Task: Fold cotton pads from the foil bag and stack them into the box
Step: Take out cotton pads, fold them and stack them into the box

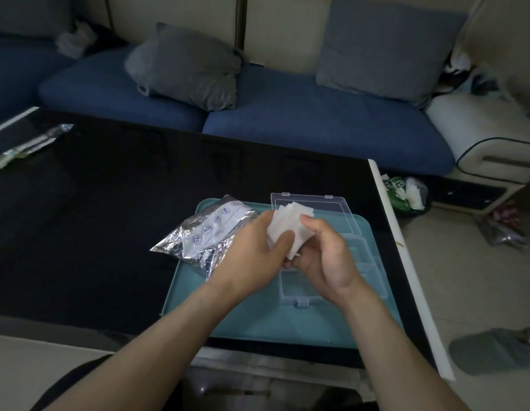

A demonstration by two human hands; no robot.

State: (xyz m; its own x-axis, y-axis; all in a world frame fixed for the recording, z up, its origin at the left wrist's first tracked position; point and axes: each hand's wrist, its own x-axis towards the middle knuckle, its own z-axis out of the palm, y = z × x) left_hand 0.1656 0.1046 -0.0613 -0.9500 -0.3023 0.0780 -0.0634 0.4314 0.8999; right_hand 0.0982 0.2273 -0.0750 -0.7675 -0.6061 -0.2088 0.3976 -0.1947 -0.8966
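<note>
A small stack of white cotton pads is held above the clear plastic box, gripped from both sides: the left hand curls its thumb and fingers round the near-left edge, and the right hand pinches the right edge with thumb on top. The box lies open on a teal tray, its lid flat toward the sofa. Just left of the hands, the crumpled foil bag rests half on the tray, half on the black table; its white label shows round icons and the word "Date". The table's white right edge runs close beside the tray.
</note>
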